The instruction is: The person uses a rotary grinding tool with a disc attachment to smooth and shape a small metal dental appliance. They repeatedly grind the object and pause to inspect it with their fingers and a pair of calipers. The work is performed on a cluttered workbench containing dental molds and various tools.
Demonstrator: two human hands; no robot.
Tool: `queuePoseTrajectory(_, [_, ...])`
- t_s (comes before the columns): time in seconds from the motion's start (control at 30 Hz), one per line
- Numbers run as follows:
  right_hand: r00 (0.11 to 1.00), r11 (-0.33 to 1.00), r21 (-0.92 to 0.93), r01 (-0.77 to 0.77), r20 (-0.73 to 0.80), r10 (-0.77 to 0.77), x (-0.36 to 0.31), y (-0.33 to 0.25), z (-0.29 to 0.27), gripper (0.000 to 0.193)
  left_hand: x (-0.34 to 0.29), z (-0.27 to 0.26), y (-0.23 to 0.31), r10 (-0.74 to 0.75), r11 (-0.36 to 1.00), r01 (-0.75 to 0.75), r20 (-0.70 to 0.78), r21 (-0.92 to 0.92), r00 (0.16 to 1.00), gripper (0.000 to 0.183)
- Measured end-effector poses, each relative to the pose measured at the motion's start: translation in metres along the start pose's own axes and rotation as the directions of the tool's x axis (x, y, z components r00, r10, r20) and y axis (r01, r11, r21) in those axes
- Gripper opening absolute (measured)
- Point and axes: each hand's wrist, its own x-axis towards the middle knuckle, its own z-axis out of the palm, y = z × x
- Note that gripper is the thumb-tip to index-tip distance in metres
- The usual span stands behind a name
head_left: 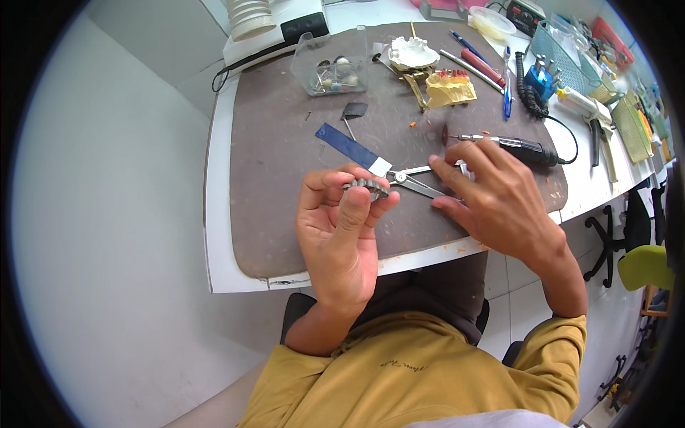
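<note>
My left hand (339, 228) pinches a grey metal dental framework (367, 187), a curved row of tooth shapes, between thumb and fingers above the mat's front part. Right beside it is a silver metal caliper (417, 185), its pivot close to my left fingertips and its short end near the framework. Whether the caliper's tips touch the framework, I cannot tell. My right hand (492, 189) holds the caliper's two spread arms between thumb and index finger, and covers their far ends.
On the brown mat (271, 178) lie a blue strip (347, 146), a rotary handpiece (524, 148) and pens. Dental models (451, 89) and a clear box of small parts (332, 75) stand farther back. A blue bur holder (542, 78) and baskets (631, 125) line the right side.
</note>
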Motion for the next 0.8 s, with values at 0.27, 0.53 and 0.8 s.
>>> queuePoseTrajectory(0.27, [0.975, 0.967, 0.199, -0.159, 0.186, 0.122, 0.010, -0.007, -0.017, 0.031, 0.001, 0.003, 0.000, 0.035, 0.999, -0.035, -0.011, -0.009, 0.999, 0.022])
queuePoseTrajectory(0.53, [0.865, 0.498, 0.708, -0.501, 0.417, 0.278, 0.008, -0.001, -0.024, 0.021, 0.000, 0.004, 0.001, 0.009, 1.000, -0.009, -0.024, -0.014, 1.000, 0.022])
queuePoseTrajectory(0.8, [0.840, -0.033, 0.847, -0.531, 0.531, 0.112, 0.003, -0.002, -0.015, 0.034, -0.001, 0.004, 0.000, 0.128, 0.991, -0.126, -0.068, 0.032, 0.989, 0.025])
